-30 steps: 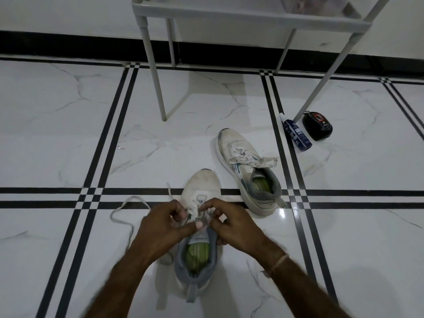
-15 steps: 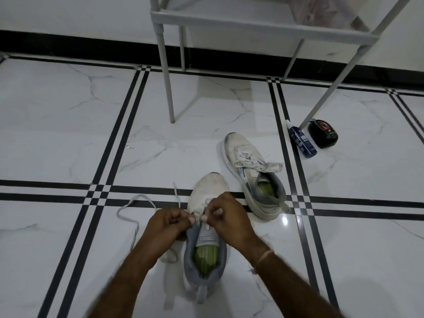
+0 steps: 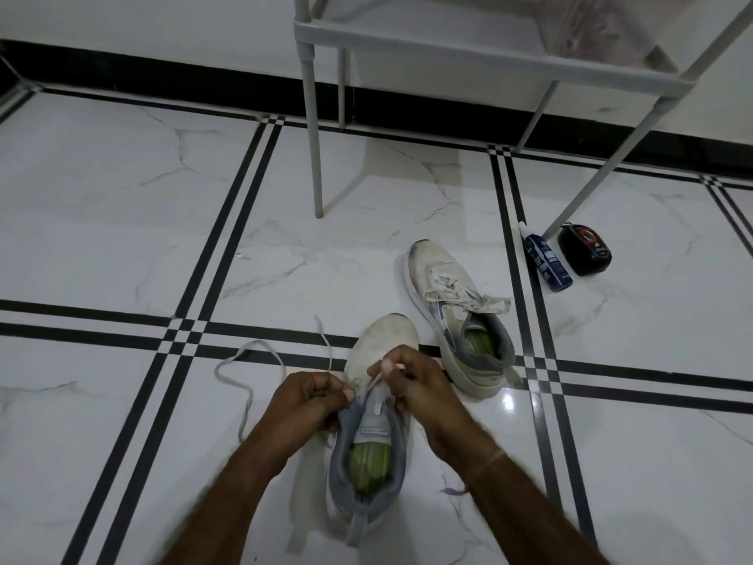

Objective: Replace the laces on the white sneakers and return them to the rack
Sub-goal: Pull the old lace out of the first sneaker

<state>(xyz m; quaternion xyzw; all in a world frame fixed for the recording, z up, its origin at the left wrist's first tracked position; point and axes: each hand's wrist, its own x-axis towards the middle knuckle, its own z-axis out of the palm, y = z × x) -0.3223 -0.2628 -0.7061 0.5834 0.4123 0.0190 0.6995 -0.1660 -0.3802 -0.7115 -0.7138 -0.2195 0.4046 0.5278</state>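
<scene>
Eyelets on the near sneaker (image 3: 383, 340) are where the care belongs now. It stands on the floor (image 3: 122, 238) at lower centre of the frame, toe pointing up the picture and heel toward the person. The left hand (image 3: 309, 401) has its grip curled round the lace (image 3: 244, 385), whose slack loops away to the left over the tiles. The right hand (image 3: 419, 389) pinches a pale strand between thumb and fingertip just above the tongue (image 3: 375, 426). Whether the strand is going in or coming out cannot be told. Either way, I judge it best to work one eyelet at a time, keep each pull short and in line with the hole, steady the shoe with the other hand, and keep the strand flat so it does not twist. The loose loop could knot if dragged fast.

The sneaker is white with a scuffed, greyish toe, a grey collar and a green insole; little lacing shows across its front. The second sneaker (image 3: 448, 279), just right of it, lies at an angle with its own grubby lacing crossed and loosely bundled. The rack (image 3: 448, 42) stands at upper right, with a blue bottle (image 3: 546, 258) and a black case (image 3: 584, 248) beside its leg.
</scene>
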